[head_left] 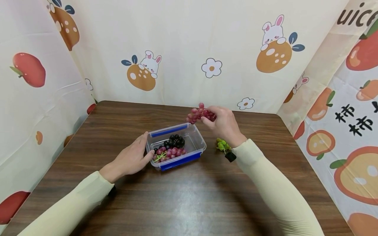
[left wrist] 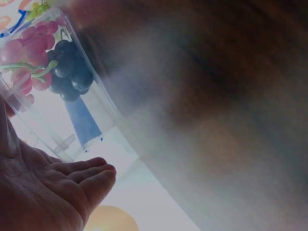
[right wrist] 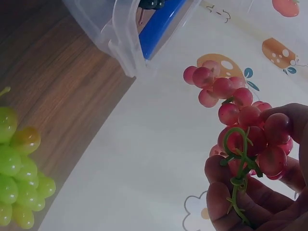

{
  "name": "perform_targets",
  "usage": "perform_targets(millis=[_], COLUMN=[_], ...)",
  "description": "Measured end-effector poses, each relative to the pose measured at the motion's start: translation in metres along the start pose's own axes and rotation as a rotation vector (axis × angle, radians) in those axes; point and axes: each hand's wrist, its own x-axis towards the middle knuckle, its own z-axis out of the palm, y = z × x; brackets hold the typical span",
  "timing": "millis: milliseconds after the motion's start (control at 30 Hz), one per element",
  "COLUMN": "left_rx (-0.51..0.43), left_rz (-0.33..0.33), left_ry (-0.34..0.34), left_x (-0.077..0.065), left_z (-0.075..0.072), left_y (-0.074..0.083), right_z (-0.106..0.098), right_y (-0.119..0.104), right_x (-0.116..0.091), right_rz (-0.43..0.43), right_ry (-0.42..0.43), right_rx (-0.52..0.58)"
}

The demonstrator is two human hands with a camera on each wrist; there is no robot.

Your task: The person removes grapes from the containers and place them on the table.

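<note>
My right hand (head_left: 223,124) grips a bunch of red grapes (head_left: 196,114) above the far right corner of a clear plastic box (head_left: 193,141) with blue clips. In the right wrist view the fingers curl round these red grapes (right wrist: 240,115) and their green stem. My left hand (head_left: 133,155) rests against the box's left end, fingers fairly straight, the thumb at the near rim. Inside the box lie a bunch of black grapes (head_left: 176,141) and another red bunch (head_left: 171,153) with a green stem. The left wrist view shows the palm (left wrist: 53,187) beside the box wall.
A bunch of green grapes (head_left: 222,145) lies on the brown wooden table (head_left: 183,196), right of the box and partly behind the right wrist. A small black object (head_left: 230,157) sits at the right cuff. Printed cloth (head_left: 183,39) hangs behind and at both sides.
</note>
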Motion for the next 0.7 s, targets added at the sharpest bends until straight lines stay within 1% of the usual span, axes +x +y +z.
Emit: perform_targets(millis=[200, 333, 700], left_rx=[-0.002, -0.002, -0.001], left_rz=[0.003, 0.002, 0.004], left_ry=[0.003, 0.005, 0.009], left_x=[0.000, 0.000, 0.001], left_z=[0.001, 0.001, 0.003], left_y=[-0.001, -0.001, -0.002], right_z=[-0.003, -0.005, -0.008], right_y=[0.006, 0.009, 0.019], right_x=[-0.002, -0.003, -0.007], right_rz=[0.043, 0.057, 0.040], right_ry=[0.003, 0.004, 0.038], right_rx=[-0.003, -0.001, -0.018])
